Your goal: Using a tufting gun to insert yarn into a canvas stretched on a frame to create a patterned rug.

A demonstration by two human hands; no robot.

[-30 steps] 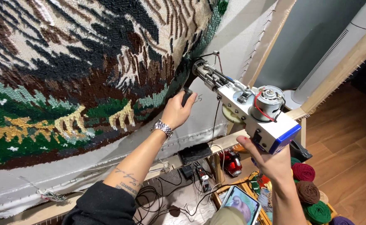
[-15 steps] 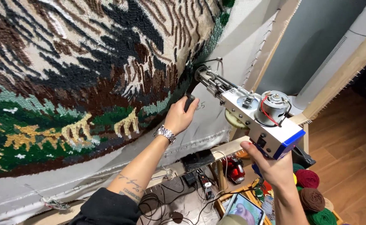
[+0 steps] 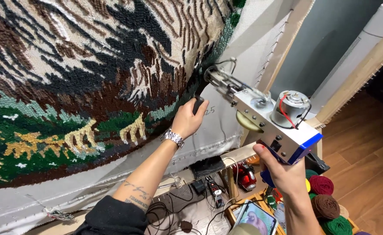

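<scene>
The tufting gun (image 3: 261,115) runs up-left from the right hand (image 3: 283,172) clamping its grip; left hand (image 3: 189,119) clasps the front handle.

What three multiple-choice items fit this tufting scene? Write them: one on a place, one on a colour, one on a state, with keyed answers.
1. Where do the yarn balls lie?
A. low at the right, by the wooden floor
B. on top of the frame
C. in the left hand

2. What colour is the rear end of the tufting gun?
A. yellow
B. blue
C. green

3. How is the tufting gun held?
A. lying on the floor
B. one hand only
C. both hands, tip against the rug

Answers: 1 A, the balls sit below the gun near the floor. 2 B, a blue panel shows beneath the motor. 3 C, the left hand grips the front handle, the right hand the rear grip, tip at the tufted rug.
</scene>
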